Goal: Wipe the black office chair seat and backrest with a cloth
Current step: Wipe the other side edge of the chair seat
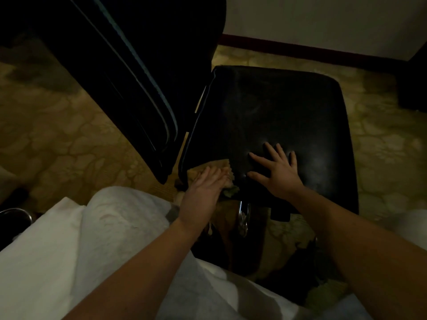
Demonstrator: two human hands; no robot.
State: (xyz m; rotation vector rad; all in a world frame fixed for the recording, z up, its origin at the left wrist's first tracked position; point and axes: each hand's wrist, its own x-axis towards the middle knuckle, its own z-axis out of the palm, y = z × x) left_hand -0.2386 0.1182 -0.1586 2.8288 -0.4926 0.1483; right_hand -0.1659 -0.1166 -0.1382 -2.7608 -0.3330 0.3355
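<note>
Patterned carpet (pixel 69 139) w/ black office chair (pixel 323 176) on it, ctr-right. On chair seat (pixel 277 100): tan cloth (pixel 223 163) under left hand (pixel 203 188) at 7 o'clock corner, right hand (pixel 277 172) flat at 6 o'clock.

The backrest (pixel 129 84) stands at the seat's (pixel 272 107) 9 o'clock. The cloth (pixel 219 166) lies on the seat's 7 o'clock corner, under the left hand (pixel 203 190). The right hand (pixel 277 172) rests flat on the seat at 6 o'clock, just beside the cloth.
</note>
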